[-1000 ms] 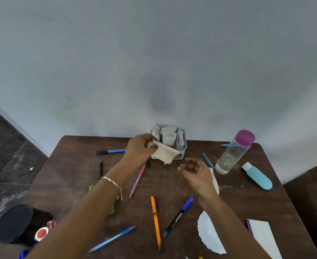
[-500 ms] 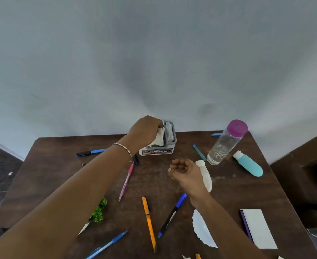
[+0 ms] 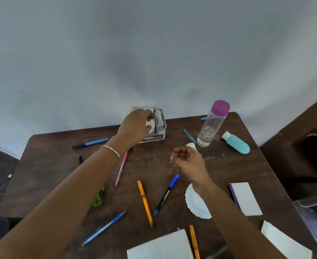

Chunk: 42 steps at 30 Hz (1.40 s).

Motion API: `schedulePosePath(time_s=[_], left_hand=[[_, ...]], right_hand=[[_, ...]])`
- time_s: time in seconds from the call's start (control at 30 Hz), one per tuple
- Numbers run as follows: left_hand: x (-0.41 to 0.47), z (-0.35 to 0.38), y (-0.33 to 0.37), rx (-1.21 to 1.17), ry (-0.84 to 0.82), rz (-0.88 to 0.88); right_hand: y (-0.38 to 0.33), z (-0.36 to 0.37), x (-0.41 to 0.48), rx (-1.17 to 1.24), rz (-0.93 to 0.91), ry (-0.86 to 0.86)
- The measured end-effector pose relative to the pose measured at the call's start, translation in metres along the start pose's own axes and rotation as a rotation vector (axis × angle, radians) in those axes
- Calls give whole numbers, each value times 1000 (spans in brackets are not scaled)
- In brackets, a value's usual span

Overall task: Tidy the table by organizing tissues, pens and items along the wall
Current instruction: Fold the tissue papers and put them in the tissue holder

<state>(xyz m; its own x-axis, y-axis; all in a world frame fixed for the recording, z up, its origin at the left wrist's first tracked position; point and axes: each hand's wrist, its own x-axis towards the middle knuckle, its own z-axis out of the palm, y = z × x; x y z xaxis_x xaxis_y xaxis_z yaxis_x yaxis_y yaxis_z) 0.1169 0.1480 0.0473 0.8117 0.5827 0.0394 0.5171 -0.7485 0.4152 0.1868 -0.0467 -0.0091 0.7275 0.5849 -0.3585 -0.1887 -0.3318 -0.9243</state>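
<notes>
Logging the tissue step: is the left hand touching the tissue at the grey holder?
Touching. The head view shows the left hand, its fingers curled over the white tissue at the grey holder, with tissue showing between them and no gap.

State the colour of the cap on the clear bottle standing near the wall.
The cap is magenta, clearest in the head view.

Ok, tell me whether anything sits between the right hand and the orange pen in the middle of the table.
Only the blue marker lies between the right hand and the orange pen, clear of the pen; nothing covers the pen.
</notes>
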Motion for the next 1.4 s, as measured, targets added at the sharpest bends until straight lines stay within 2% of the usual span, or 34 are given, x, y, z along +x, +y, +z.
schedulePosePath(time_s=[0.1, 0.17, 0.27, 0.4, 0.53, 0.7, 0.83, 0.93, 1.03, 1.2, 1.3, 1.4], left_hand=[[-37, 6, 19, -115, 17, 19], [-68, 15, 29, -174, -30, -1], [-121, 35, 34, -206, -157, -91], [-202, 71, 28, -170, -220, -269], [-286, 105, 13, -184, -80, -484], [-344, 115, 3, -93, 12, -554], [-367, 122, -1, -133, 34, -578], [-371, 124, 4, -95, 58, -579], [-368, 121, 6, -101, 99, -612], [-358, 115, 4, -63, 163, -650], [-355, 112, 10, -72, 196, -654], [-359, 110, 22, -214, 258, -718]], right_hand=[[1, -14, -18, 12, -30, -4], [6, -24, -32, -2, -56, -20], [19, -36, -55, -85, -83, -87], [46, -40, -86, -310, -127, -148], [77, -42, -111, -603, -317, -270], [99, -43, -125, -1099, -571, -417], [101, -38, -126, -1343, -645, -443], [99, -35, -126, -1454, -635, -458], [100, -31, -126, -1507, -639, -454], [100, -27, -124, -1457, -523, -510], [100, -26, -124, -1289, -418, -540], [96, -21, -125, -1097, -278, -552]])
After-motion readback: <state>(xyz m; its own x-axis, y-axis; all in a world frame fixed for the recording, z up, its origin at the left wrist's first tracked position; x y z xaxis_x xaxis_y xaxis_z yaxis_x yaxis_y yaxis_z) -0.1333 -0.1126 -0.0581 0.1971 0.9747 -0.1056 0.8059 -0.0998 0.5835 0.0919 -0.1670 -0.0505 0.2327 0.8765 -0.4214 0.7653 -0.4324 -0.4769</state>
